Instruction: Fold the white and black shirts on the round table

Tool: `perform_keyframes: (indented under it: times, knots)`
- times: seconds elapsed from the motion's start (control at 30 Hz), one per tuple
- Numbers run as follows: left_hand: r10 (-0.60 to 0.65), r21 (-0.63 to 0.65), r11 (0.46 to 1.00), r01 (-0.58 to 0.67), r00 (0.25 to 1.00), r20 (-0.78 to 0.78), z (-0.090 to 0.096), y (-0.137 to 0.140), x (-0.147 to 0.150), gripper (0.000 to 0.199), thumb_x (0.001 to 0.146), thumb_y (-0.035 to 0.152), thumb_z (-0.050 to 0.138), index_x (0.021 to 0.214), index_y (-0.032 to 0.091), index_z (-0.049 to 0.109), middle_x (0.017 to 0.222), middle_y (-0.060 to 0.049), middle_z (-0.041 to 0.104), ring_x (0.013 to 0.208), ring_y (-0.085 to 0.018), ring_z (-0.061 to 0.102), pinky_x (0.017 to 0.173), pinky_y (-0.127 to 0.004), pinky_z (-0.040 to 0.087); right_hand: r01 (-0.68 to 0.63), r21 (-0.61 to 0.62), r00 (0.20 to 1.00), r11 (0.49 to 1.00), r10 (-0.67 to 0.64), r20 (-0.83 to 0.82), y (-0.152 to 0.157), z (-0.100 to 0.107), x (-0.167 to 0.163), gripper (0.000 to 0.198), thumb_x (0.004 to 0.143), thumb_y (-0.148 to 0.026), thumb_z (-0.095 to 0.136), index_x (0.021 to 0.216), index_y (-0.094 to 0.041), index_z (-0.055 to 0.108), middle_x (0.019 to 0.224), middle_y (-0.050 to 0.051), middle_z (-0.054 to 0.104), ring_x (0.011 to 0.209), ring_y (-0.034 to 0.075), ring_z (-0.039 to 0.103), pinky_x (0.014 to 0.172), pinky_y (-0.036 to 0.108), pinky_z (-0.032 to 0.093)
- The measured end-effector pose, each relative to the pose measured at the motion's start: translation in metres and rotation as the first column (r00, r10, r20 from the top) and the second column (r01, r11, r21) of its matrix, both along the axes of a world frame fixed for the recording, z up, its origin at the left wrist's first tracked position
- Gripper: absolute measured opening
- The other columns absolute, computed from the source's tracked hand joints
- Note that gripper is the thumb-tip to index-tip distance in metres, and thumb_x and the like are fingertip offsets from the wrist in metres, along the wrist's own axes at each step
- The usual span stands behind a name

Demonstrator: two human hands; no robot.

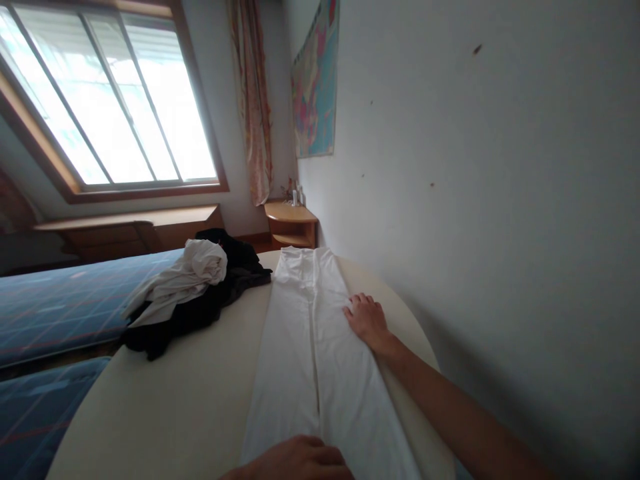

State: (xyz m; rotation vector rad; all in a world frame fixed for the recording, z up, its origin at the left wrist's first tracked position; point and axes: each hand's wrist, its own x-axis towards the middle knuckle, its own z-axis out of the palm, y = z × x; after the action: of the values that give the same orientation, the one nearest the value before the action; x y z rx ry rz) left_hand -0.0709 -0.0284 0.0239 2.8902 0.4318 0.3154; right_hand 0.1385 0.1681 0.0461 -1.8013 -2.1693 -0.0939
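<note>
A pair of white trousers (287,347) lies lengthwise on a round cream tabletop (200,393), waistband at the far end and the two legs side by side, running toward me. My right hand (369,321) rests on the outer edge of the right leg, palm down with fingers apart. At the bottom of the view, my left hand (300,460) lies across the lower part of the trousers, its fingers stretched to the right. The frame's lower edge cuts off part of that hand. Some light creases show in the cloth.
On the table's left side is a heap of black clothes (200,313) with a crumpled white garment (205,263) on top. Beds with blue checked covers (60,300) stand at left. A white wall (475,200) closes the right side. A wooden corner stand (291,213) is behind the table.
</note>
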Motion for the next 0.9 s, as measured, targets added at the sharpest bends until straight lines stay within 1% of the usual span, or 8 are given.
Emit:
perform_keyframes:
  times: [0.17,0.37,0.43,0.5,0.6,0.67,0.8,0.9]
  knots:
    - [0.006,0.011,1.0,-0.006,1.0,-0.024,-0.005,0.004,0.003,0.013,0.097,0.032,0.061,0.102,0.021,0.057,0.086,0.002,0.071,0.077,-0.01,0.066,0.071,-0.02,0.048,0.093,-0.021,0.995,0.995,-0.092,0.043,0.004,0.003,0.005,0.025,0.097,-0.032,0.048,0.101,-0.016,0.066,0.11,0.018,0.068,0.105,0.029,0.061,0.089,0.041,0.043]
    - [-0.015,-0.081,0.997,0.016,1.0,0.006,-0.009,0.005,0.005,0.018,0.1,0.033,0.054,0.113,0.021,0.057,0.099,-0.002,0.073,0.086,-0.011,0.069,0.08,-0.019,0.05,0.112,-0.048,0.993,0.993,-0.11,0.045,0.008,0.003,0.007,0.022,0.097,-0.028,0.046,0.101,-0.018,0.065,0.109,0.015,0.069,0.1,0.027,0.064,0.087,0.039,0.043]
    - [-0.02,-0.13,0.991,0.022,1.0,0.019,-0.002,0.005,0.003,0.021,0.101,0.035,0.05,0.115,0.021,0.057,0.099,-0.002,0.073,0.085,-0.011,0.069,0.076,-0.017,0.051,0.083,-0.014,0.996,0.996,-0.082,0.036,0.006,0.003,0.003,0.022,0.096,-0.026,0.047,0.106,-0.018,0.065,0.112,0.016,0.068,0.104,0.027,0.062,0.09,0.04,0.042]
    - [-0.011,-0.133,0.991,0.019,0.998,0.064,0.009,0.005,-0.001,0.023,0.103,0.035,0.046,0.118,0.022,0.057,0.102,-0.002,0.073,0.091,-0.01,0.068,0.083,-0.016,0.05,-0.011,0.028,1.0,1.0,0.011,0.02,0.001,0.002,-0.004,0.025,0.095,-0.026,0.049,0.113,-0.018,0.064,0.121,0.016,0.065,0.111,0.028,0.059,0.097,0.042,0.04]
    - [0.041,0.047,0.998,-0.045,0.996,0.076,0.024,0.008,-0.01,0.031,0.103,0.034,0.044,0.133,0.027,0.052,0.132,-0.005,0.063,0.125,-0.019,0.056,0.11,-0.032,0.04,-0.232,0.026,0.972,0.972,0.233,-0.018,-0.008,-0.004,-0.019,0.034,0.097,-0.034,0.048,0.126,-0.02,0.061,0.14,0.014,0.055,0.13,0.028,0.047,0.113,0.048,0.026]
    - [0.097,0.227,0.968,-0.102,0.995,0.032,0.025,0.01,-0.017,0.041,0.102,0.036,0.045,0.143,0.028,0.044,0.149,-0.01,0.049,0.138,-0.03,0.042,0.112,-0.047,0.037,-0.364,-0.036,0.93,0.931,0.361,-0.061,-0.015,-0.009,-0.029,0.043,0.099,-0.042,0.044,0.135,-0.022,0.056,0.151,0.012,0.045,0.141,0.027,0.035,0.118,0.049,0.017]
    - [0.128,0.45,0.887,-0.105,0.992,-0.02,0.009,0.009,-0.023,0.054,0.1,0.039,0.049,0.151,0.029,0.034,0.153,-0.012,0.043,0.138,-0.035,0.042,0.105,-0.05,0.044,-0.51,-0.17,0.86,0.843,0.492,-0.136,-0.026,-0.013,-0.041,0.059,0.098,-0.056,0.039,0.149,-0.026,0.043,0.16,0.009,0.032,0.149,0.029,0.022,0.12,0.049,0.013]
    - [0.117,0.521,0.847,-0.101,0.993,0.003,-0.006,0.004,-0.018,0.053,0.099,0.036,0.053,0.15,0.031,0.037,0.152,-0.007,0.046,0.134,-0.032,0.049,0.105,-0.048,0.044,-0.512,-0.213,0.859,0.832,0.494,-0.134,-0.034,-0.012,-0.042,0.065,0.096,-0.061,0.04,0.152,-0.027,0.038,0.162,0.009,0.028,0.15,0.03,0.017,0.12,0.052,0.009]
